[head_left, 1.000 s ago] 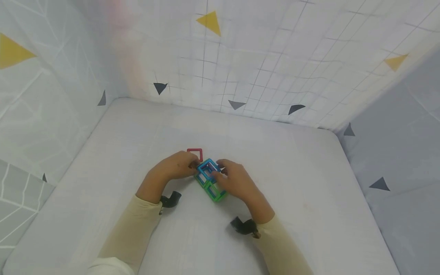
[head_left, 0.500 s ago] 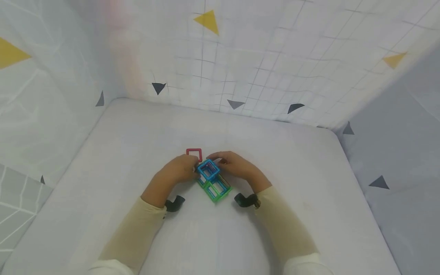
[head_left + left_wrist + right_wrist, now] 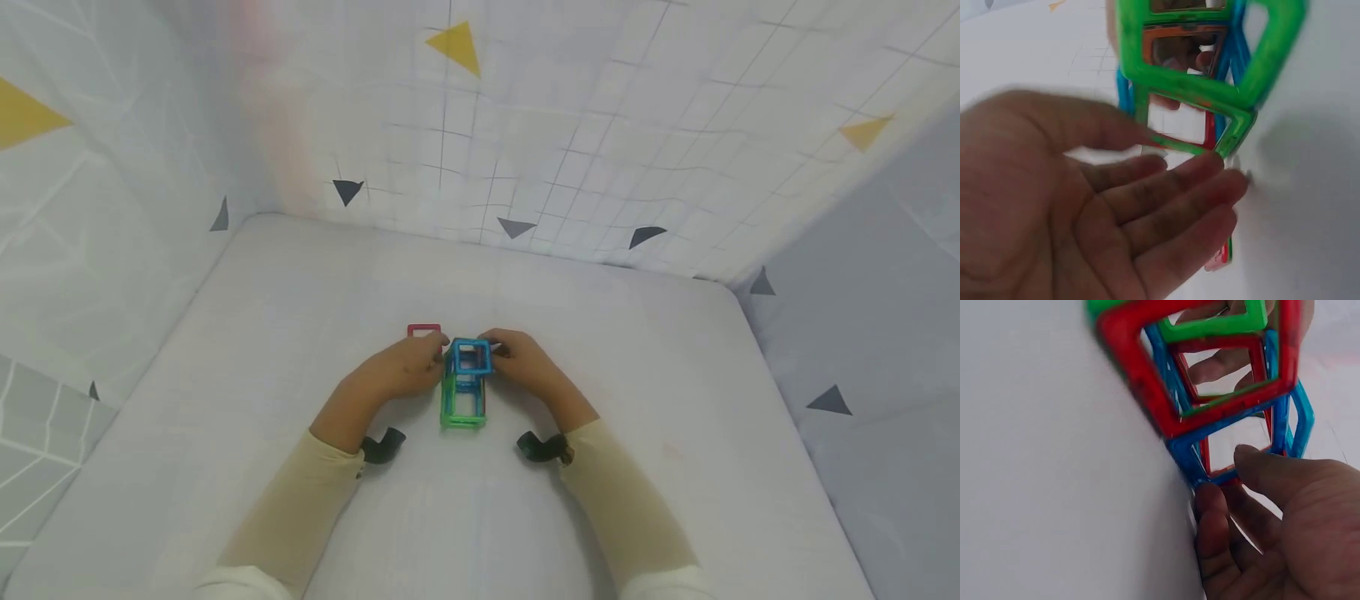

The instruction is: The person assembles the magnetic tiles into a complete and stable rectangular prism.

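Observation:
A small frame of magnetic tiles (image 3: pixel 465 423), in green, blue and red, stands on the white surface in the head view. At its far end, a raised blue part (image 3: pixel 472 342) forms an open box shape. My left hand (image 3: pixel 397 367) holds the frame's left side; in the left wrist view its thumb and fingertips meet at the edge of a green tile (image 3: pixel 1179 81). Across from it, my right hand (image 3: pixel 525 362) pinches a blue tile (image 3: pixel 1235 425) near its corner, thumb on one side and fingers below. A red square tile (image 3: pixel 424 327) lies just beyond the left hand, partly covered by it.
The white padded surface (image 3: pixel 600 375) spreads around the hands. Pale cloth walls with triangles (image 3: pixel 516 227) rise behind it and at both sides. A black wrist device (image 3: pixel 384 446) sits on the left wrist, and another black wrist device (image 3: pixel 540 446) on the right.
The tile frame has turned from a slant to nearly straight. My right hand has moved from over the blue top to the frame's far right side. The red tile has stayed put.

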Demonstrator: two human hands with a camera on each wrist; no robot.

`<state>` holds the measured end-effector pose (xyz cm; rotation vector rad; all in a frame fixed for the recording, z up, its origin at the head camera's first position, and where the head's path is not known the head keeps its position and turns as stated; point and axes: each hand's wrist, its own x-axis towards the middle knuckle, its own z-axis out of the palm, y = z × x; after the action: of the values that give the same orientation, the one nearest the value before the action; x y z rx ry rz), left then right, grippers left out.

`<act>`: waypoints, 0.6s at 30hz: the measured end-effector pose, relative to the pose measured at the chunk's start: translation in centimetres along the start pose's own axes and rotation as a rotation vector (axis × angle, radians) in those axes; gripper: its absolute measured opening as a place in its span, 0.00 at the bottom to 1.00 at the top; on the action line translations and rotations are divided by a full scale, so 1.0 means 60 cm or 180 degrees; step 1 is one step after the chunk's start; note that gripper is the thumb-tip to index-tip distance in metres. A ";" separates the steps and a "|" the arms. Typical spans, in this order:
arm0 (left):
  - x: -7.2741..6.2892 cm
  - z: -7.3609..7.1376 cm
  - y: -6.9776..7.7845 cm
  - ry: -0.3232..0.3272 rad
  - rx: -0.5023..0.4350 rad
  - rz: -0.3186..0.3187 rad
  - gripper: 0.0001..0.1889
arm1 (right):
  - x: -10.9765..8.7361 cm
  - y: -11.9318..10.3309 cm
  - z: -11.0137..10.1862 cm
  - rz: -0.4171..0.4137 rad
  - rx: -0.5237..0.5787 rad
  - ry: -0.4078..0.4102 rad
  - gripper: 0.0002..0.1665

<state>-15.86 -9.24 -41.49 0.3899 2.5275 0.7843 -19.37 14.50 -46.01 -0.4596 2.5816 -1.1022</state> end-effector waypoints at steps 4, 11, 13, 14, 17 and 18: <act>-0.008 -0.001 0.006 -0.0144 -0.0084 0.0100 0.39 | -0.015 0.010 -0.003 0.0102 0.0154 0.0159 0.17; -0.014 0.016 0.024 -0.0174 0.0171 0.0199 0.54 | -0.036 0.021 -0.006 0.0250 0.0098 0.0446 0.17; -0.015 0.021 0.030 -0.0152 0.0237 0.0219 0.51 | -0.043 0.022 -0.007 0.0274 0.0066 0.0529 0.17; -0.015 0.023 0.032 -0.0132 0.0282 0.0219 0.49 | -0.047 0.022 -0.008 0.0282 0.0050 0.0565 0.17; -0.015 0.026 0.037 -0.0041 0.0380 0.0146 0.45 | -0.060 0.023 -0.010 0.0298 -0.0045 0.0645 0.17; -0.015 0.025 0.038 -0.0019 0.0421 0.0123 0.44 | -0.065 0.023 -0.011 0.0316 -0.0091 0.0672 0.17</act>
<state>-14.04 -7.09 -40.96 0.4855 2.5811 0.6309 -16.31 17.37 -46.02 -0.2287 2.7707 -1.1355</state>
